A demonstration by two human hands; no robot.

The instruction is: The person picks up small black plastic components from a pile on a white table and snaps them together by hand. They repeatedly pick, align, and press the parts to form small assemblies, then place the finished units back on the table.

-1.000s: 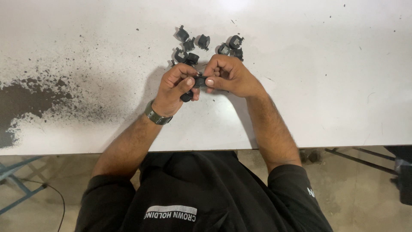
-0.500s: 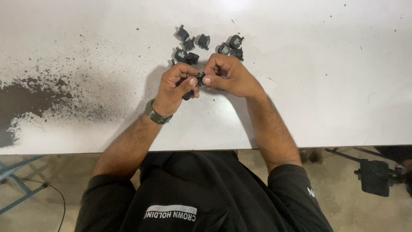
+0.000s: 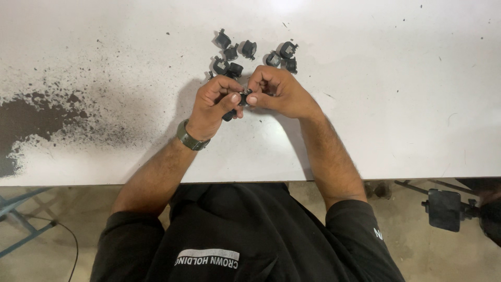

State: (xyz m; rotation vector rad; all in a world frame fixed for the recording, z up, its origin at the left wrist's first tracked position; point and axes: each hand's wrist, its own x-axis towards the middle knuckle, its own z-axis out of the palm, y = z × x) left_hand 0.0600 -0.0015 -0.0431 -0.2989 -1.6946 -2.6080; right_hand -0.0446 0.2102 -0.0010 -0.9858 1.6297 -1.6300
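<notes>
My left hand [image 3: 211,106] and my right hand [image 3: 279,93] meet over the white table [image 3: 396,94], fingertips pinched together on a small black plastic part [image 3: 243,98]. A second dark piece [image 3: 228,115] sticks out below my left fingers. Just beyond the hands lies a loose pile of several similar black parts [image 3: 233,55], with a few more [image 3: 283,56] to the right of it. A dark watch [image 3: 189,138] sits on my left wrist.
A dark powdery stain [image 3: 36,117] spreads over the table's left side. The table's near edge runs across the view above my black shirt. On the floor at the right stands a black object on a stand [image 3: 444,209]; blue metal legs [image 3: 18,219] show at left.
Both hands stay at the same spot; the fingers have shifted slightly on the small part. The black object on the floor at right has moved left.
</notes>
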